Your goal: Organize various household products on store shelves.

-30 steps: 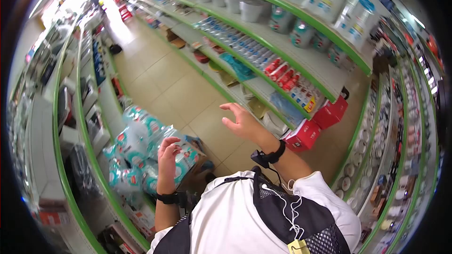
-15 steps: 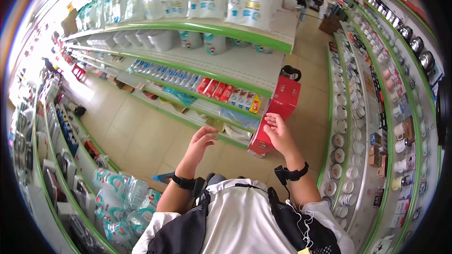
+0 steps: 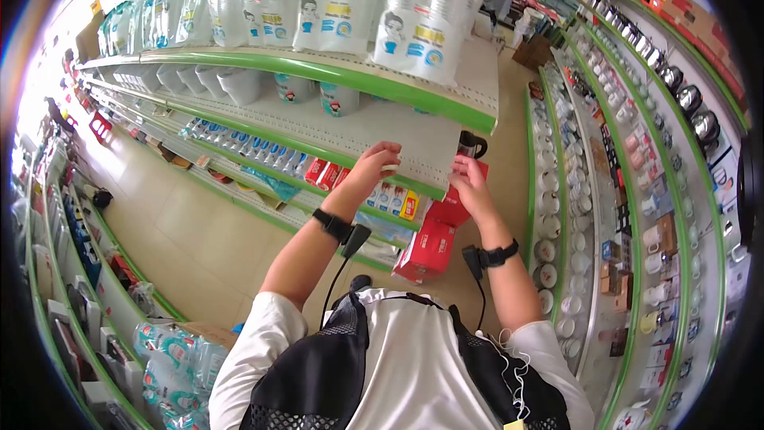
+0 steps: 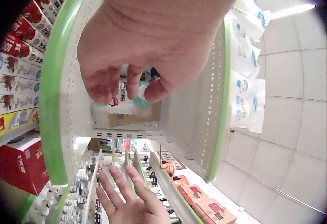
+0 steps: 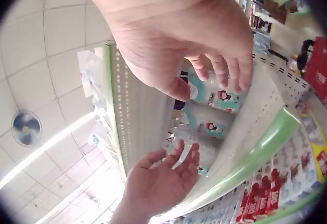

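Note:
My left hand (image 3: pixel 372 171) reaches over the front edge of a white shelf (image 3: pixel 414 147) with a green rim, its fingers loosely bent around nothing. At the shelf's right end my right hand (image 3: pixel 471 189) is raised, fingers relaxed and nothing in it. Teal-and-white packs (image 5: pixel 209 127) with a cartoon figure stand deeper on this shelf, beyond both hands in the right wrist view. In the head view the upper shelf partly covers similar packs (image 3: pixel 341 101), beside a row of white tubs (image 3: pixel 239 86).
Clear bags of plastic cups (image 3: pixel 422 24) line the upper shelf. Red boxes (image 3: pixel 427 251) stand on the floor at the shelf end. Teal-printed bags (image 3: pixel 171 358) lie at lower left. Racks of dishes (image 3: pixel 546 227) run along the right side of the aisle.
The view has turned right, from the aisle floor and bagged packs to the shelf end. Both hands have come up close to the shelf and remain empty.

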{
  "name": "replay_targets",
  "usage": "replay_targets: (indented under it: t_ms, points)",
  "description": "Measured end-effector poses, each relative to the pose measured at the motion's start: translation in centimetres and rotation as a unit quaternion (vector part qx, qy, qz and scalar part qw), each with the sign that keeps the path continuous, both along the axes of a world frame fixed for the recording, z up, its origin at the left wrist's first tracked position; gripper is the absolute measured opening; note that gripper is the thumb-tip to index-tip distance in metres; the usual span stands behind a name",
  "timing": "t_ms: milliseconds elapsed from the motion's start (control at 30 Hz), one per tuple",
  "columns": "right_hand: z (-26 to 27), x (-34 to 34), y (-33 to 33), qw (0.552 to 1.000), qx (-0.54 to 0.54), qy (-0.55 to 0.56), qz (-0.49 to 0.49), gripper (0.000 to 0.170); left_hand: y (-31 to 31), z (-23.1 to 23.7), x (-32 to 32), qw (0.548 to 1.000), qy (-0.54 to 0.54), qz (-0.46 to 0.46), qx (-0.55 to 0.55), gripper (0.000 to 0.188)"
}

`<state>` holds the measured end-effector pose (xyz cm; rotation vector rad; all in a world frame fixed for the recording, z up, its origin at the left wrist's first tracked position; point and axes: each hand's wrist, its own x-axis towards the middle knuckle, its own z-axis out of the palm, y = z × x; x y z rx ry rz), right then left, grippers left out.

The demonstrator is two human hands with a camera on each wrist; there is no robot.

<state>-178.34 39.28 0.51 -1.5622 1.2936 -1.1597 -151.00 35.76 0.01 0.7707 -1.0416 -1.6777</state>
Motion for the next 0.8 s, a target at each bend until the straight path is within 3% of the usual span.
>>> replay_targets:
  t_ms: [167,233,267,300,333,467,500,533,800]
  points:
    - [0.5,2.1,-11.0,0.998,-0.053,0.035,-0.022,0.055,-9.7,0.4,-1.2,0.998,-0.035,0.042,0.025,0.042]
    - [0.0,2.9,-14.4,0.991,-0.008,0.104,-0.08,0.052,-13.7,-0.2,-1.5,0.997,-0.055,0.049,0.019,0.046]
    - [-2.7,1.3,-18.4,0.968,-0.137,0.186,-0.098,0.047,-15.6,0.1,-1.8,0.998,-0.057,0.03,0.011,0.052]
    - [-2.1,1.7,-19.4,0.967,-0.14,0.187,-0.1,0.047,-16.7,0.2,-2.2,0.998,-0.059,0.009,0.007,0.058]
    - [-5.1,-2.4,-14.8,0.971,-0.132,0.169,-0.105,0.047,-15.0,0.9,-2.6,0.98,0.1,0.059,-0.165,0.063]
    - [-3.3,-0.3,-17.9,0.982,-0.102,0.103,-0.119,0.046,-20.8,0.2,-3.4,0.969,0.196,-0.007,-0.15,0.06]
    - [-2.8,-0.1,-18.5,0.984,-0.095,0.087,-0.121,0.046,-16.8,-6.0,0.6,0.963,0.228,-0.028,-0.144,0.059]
    - [-2.2,1.8,-19.5,0.986,-0.087,0.071,-0.123,0.046,-19.8,-3.5,-2.7,0.955,0.259,-0.049,-0.137,0.058]
    - [0.1,0.9,-16.7,0.991,-0.018,-0.068,-0.114,0.045,-24.0,-5.7,-4.3,0.854,0.473,-0.197,-0.088,0.051]
